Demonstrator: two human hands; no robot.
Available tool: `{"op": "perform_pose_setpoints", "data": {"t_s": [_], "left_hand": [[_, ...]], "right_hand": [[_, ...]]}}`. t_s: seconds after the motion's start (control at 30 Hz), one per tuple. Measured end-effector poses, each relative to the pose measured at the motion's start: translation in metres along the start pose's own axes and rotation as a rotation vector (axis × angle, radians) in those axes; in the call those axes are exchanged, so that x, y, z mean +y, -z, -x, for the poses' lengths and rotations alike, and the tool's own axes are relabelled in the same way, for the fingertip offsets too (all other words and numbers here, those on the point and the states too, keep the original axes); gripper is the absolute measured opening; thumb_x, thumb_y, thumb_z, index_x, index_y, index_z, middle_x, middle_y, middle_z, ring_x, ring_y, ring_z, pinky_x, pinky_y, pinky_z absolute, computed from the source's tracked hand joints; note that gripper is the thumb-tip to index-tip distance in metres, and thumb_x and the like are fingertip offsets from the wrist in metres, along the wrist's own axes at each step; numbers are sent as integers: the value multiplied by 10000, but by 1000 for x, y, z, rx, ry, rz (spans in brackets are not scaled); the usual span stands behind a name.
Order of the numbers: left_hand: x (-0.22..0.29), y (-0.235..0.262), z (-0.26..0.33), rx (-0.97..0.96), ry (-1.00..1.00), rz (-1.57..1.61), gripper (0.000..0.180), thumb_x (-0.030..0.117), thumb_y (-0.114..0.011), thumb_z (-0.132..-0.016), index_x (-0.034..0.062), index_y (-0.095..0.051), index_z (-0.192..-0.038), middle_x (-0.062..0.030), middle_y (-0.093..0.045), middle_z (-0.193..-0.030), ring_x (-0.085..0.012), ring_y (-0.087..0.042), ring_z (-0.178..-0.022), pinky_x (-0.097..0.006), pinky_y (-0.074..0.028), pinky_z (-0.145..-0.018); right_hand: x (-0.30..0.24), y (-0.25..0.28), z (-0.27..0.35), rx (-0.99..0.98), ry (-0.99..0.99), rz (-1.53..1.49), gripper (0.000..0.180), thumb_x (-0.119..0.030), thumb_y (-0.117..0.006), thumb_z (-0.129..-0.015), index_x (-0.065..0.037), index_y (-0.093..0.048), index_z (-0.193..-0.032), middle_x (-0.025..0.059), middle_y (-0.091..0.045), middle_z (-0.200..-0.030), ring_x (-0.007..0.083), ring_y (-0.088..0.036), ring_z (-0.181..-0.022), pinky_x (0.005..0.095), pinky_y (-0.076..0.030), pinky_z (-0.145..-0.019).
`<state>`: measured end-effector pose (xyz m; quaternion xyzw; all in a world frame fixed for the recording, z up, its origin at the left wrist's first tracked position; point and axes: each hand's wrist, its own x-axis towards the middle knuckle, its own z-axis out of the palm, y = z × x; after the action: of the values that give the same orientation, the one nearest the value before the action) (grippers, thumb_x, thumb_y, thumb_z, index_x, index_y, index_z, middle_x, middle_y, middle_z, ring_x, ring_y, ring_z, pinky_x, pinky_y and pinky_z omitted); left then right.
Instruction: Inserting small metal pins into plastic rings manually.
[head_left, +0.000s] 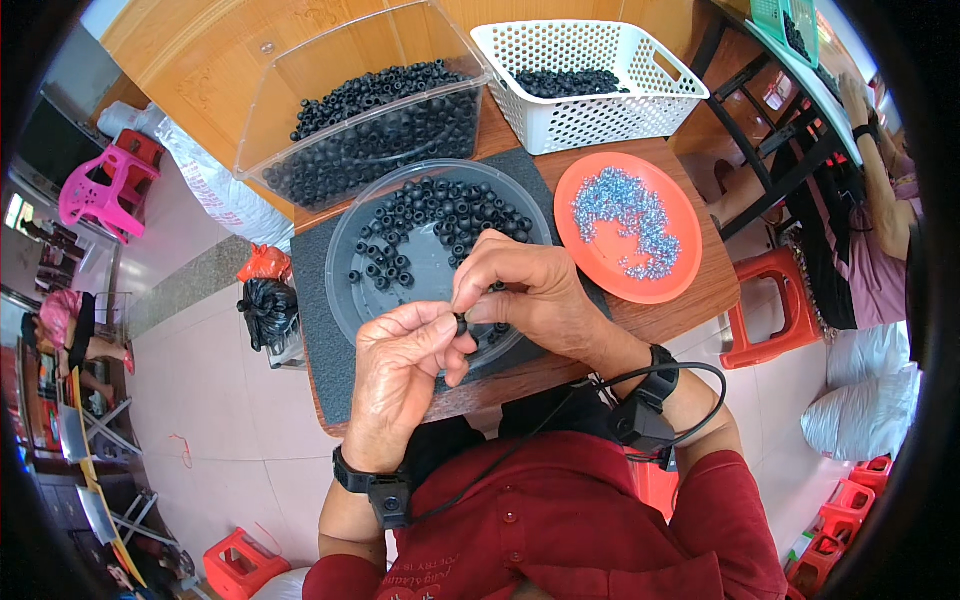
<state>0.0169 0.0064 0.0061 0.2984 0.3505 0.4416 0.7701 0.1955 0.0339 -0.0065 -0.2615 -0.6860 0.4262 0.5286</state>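
Over the near part of a clear round tub, my two hands meet at the fingertips. My left hand pinches a small black round hollow piece between thumb and fingers. From the other side, my right hand brings its thumb and index finger together just above that piece; whatever they grip is too small to make out. Many like black pieces lie loose in the tub. An orange plate, right of the tub, bears a spread of tiny shiny silvery-blue parts.
Behind the tub stand a clear plastic bin heaped with black pieces and a white perforated basket holding more. A dark mat lies on the wooden table. A red stool and another person are at the right.
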Motion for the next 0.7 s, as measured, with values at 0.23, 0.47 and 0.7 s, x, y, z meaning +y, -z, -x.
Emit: {"op": "perform_pose_setpoints", "data": {"t_s": [0.23, 0.47, 0.7], "left_hand": [[-4, 0, -1, 70, -49, 32, 126, 60, -617, -799, -42, -600, -871, -127, -619, -686, -153, -556, -507, -272, -425, -446], [-7, -4, -3, 97, -158, 60, 93, 16, -594, -817, -56, -614, -873, -105, -630, -739, -138, -584, -580, -274, -479, -517], [-10, -5, -3, 136, -193, 2, 99, -1, -573, -831, -67, -621, -887, -84, -632, -770, -139, -603, -636, -262, -505, -588]], "right_hand": [[-10, -12, 6, 92, -7, 149, 171, 6, -674, -710, -34, -623, -868, 57, -600, -823, 191, -541, -757, 282, -447, -677], [-14, -22, 10, 73, 236, 542, 359, -147, -731, -676, -1, -580, -968, 116, -578, -845, 302, -520, -752, 362, -432, -668], [-1, -31, 15, 113, 402, 873, 401, -114, -691, -633, 60, -541, -961, 123, -514, -780, 278, -473, -678, 378, -397, -598]]}}
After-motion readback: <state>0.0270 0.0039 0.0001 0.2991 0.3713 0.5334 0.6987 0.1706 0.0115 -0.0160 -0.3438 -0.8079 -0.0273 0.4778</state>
